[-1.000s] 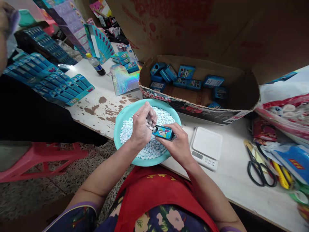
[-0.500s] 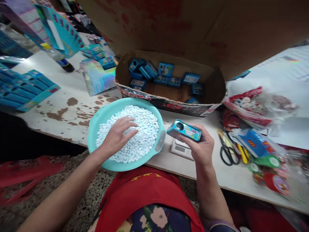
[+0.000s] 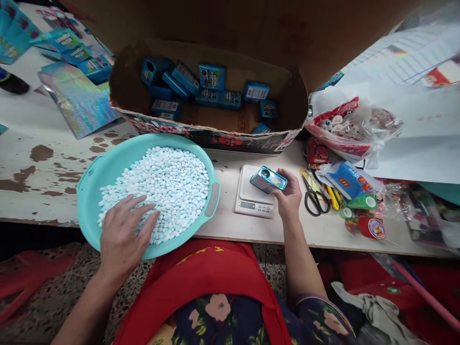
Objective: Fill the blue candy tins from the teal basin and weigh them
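My right hand (image 3: 289,197) holds a small blue tin (image 3: 268,179) on the white scale (image 3: 251,192) at the table's front edge. My left hand (image 3: 124,235) lies flat, fingers spread, on the heap of small white candies (image 3: 161,184) in the turquoise basin (image 3: 104,167). The basin sits at the front edge of the table, partly over my lap. Behind it stands a cardboard box (image 3: 201,129) with several blue tins (image 3: 212,79) inside.
Black-handled scissors (image 3: 313,199), tape rolls (image 3: 370,227) and plastic bags of goods (image 3: 352,124) lie right of the scale. Holographic cards (image 3: 77,98) and blue packets (image 3: 72,52) lie at back left. The white table top (image 3: 39,158) is stained brown.
My right hand carried the blue tin from over the basin to the scale. My left hand left the tin and settled flat on the candies. The view swung right.
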`<act>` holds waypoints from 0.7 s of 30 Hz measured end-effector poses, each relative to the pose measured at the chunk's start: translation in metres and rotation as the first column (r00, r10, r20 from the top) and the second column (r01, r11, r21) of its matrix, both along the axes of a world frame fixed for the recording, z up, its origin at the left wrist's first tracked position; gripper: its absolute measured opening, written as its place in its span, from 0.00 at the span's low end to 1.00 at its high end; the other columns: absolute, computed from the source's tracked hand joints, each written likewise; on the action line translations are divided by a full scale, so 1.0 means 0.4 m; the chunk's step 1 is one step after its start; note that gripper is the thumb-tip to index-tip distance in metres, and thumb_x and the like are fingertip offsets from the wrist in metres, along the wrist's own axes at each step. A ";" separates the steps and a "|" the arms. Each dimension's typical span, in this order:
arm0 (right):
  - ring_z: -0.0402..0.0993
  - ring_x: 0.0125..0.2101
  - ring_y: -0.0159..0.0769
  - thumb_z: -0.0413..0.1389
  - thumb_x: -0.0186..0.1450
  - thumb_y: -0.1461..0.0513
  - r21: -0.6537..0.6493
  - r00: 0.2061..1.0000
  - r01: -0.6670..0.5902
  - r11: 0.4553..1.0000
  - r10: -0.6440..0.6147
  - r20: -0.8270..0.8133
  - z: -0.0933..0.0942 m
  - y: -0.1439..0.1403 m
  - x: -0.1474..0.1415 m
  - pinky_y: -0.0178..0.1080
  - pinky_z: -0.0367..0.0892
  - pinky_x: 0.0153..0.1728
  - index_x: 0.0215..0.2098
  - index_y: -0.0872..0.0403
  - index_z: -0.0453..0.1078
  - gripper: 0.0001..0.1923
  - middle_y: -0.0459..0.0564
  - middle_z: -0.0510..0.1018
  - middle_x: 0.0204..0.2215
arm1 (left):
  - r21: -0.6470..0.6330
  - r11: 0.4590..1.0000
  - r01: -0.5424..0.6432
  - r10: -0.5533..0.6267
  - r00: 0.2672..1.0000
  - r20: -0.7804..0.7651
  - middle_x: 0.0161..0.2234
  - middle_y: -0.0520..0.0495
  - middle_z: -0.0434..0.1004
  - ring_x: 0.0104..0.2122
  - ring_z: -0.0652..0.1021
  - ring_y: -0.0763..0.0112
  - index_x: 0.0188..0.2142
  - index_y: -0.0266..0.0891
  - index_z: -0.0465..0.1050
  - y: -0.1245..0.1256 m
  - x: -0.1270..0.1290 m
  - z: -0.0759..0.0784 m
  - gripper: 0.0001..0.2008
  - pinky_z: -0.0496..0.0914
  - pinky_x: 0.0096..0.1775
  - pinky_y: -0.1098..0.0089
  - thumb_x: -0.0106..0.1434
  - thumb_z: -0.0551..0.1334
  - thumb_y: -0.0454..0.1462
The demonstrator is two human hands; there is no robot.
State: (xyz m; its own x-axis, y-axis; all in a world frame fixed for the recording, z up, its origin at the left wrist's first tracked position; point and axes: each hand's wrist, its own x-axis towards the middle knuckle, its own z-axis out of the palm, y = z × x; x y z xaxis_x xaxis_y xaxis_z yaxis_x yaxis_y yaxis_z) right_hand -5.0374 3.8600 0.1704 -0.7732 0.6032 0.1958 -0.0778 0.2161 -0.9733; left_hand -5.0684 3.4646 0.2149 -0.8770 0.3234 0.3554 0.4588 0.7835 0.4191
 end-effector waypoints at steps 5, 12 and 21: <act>0.76 0.41 0.35 0.54 0.61 0.43 -0.158 0.938 0.340 0.927 -0.347 -0.022 0.000 0.052 0.056 0.45 0.70 0.48 0.44 0.55 0.69 0.26 0.53 0.76 0.42 | 0.112 0.993 -0.046 0.039 0.997 0.069 0.57 0.80 0.66 0.57 0.71 0.50 0.55 0.80 0.62 -0.001 0.008 0.000 0.32 0.64 0.60 0.44 0.58 0.62 0.37; 0.75 0.31 0.27 0.61 0.57 0.47 -0.210 0.848 0.528 0.823 -0.525 0.074 -0.029 0.096 0.130 0.37 0.72 0.39 0.38 0.56 0.69 0.22 0.46 0.75 0.34 | 0.182 0.974 -0.137 0.123 0.988 0.091 0.52 0.78 0.72 0.50 0.77 0.50 0.51 0.77 0.68 0.000 0.013 0.004 0.28 0.68 0.55 0.43 0.56 0.62 0.38; 0.74 0.29 0.26 0.65 0.53 0.50 -0.218 0.869 0.493 0.842 -0.488 0.080 -0.023 0.071 0.115 0.37 0.72 0.38 0.36 0.56 0.70 0.21 0.44 0.76 0.33 | -0.016 1.000 -0.002 0.002 1.000 -0.005 0.46 0.48 0.79 0.46 0.77 0.52 0.51 0.49 0.72 -0.005 -0.004 -0.011 0.16 0.69 0.50 0.52 0.63 0.61 0.38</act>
